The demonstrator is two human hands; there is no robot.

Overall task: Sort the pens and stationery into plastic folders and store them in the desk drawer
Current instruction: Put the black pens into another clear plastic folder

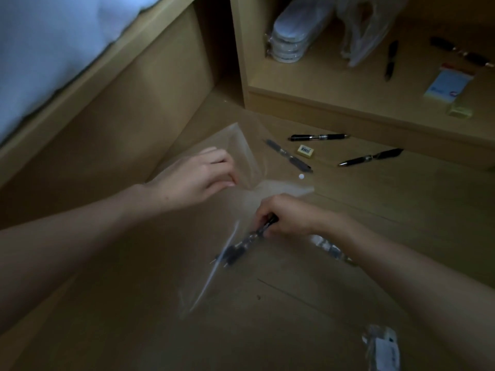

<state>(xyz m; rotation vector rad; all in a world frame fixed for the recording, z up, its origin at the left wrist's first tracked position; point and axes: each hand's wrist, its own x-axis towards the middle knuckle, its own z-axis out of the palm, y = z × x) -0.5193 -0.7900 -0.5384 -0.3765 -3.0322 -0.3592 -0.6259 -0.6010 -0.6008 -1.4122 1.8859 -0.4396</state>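
White bedding [45, 49], at ten o'clock, over a wooden bed frame [150, 84]. Stack of wrapped pale insoles [297, 33], at one o'clock, on a low wooden shelf [334, 76]. Crumpled clear plastic bag [367, 30] just beside them. Wooden floor [348, 263] throughout.

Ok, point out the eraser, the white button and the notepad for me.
eraser [305, 151], head view, on its barcoded top face.
white button [301, 176], head view, on its round centre.
notepad [447, 83], head view, on the middle of its pale cover.
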